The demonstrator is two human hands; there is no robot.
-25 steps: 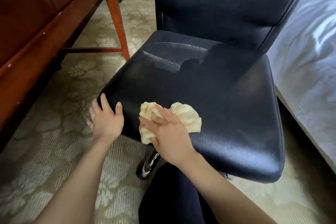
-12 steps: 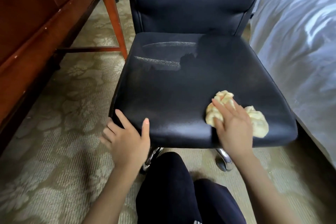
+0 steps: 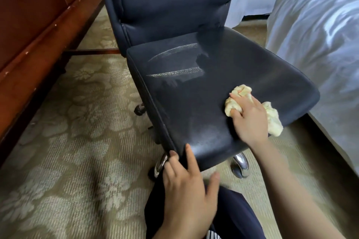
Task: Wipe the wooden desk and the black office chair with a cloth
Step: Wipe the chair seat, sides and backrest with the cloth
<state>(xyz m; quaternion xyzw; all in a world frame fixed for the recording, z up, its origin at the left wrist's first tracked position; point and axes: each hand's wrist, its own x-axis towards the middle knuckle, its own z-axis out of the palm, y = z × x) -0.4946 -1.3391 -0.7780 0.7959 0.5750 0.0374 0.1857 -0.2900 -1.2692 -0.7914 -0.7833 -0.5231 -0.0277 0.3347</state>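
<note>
Vs half a sec ago: chair (image 3: 204, 87) has swung round. The seat's front-left corner now points at the person, backrest off to the left. L hand (image 3: 190, 186) has slid off the front edge and dropped lower. Its fingers are spread straight w/ tips right at that corner; blurred, can't tell if they touch. R hand (image 3: 250, 120) w/ cloth (image 3: 273, 120) is on the seat's right-front part, same as before.

Edges: cloth's end reaches the seat's right rim, and the bed (image 3: 320, 35) is near that side, so it's tight there. Wooden desk (image 3: 29, 35) is well apart on the left, w/ a wide stretch of patterned carpet (image 3: 77, 122) btw desk and chair.

Grip: R hand's fingers curl over the bunched yellow cloth, clamping it onto the seat. L hand is relaxed and holds nothing.
</note>
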